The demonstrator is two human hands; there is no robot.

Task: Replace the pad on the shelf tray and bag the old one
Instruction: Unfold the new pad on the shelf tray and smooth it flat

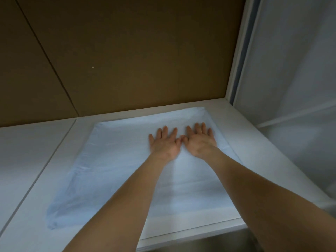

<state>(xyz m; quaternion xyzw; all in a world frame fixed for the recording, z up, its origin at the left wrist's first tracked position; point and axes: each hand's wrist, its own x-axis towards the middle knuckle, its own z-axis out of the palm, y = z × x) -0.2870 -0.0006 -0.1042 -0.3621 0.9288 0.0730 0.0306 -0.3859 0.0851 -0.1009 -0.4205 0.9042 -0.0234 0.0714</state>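
Two bare forearms (pixel 127 197) reach in over the front lip of the white shelf tray (pixel 254 151), which holds a pale blue pad (pixel 112 160) laid flat over most of its floor, wrinkled at the near-left corner. On the far right part of the pad, the left hand (pixel 164 144) and right hand (pixel 200 141) lie palm down side by side, fingers straight and slightly spread, thumbs touching, pressing the pad and gripping nothing. Behind the tray's back rim stands a brown panel (pixel 127 51); a second white tray (pixel 27 151) adjoins on the left, and a white frame post (pixel 240 51) with a translucent sheet (pixel 291 70) rises at the right.
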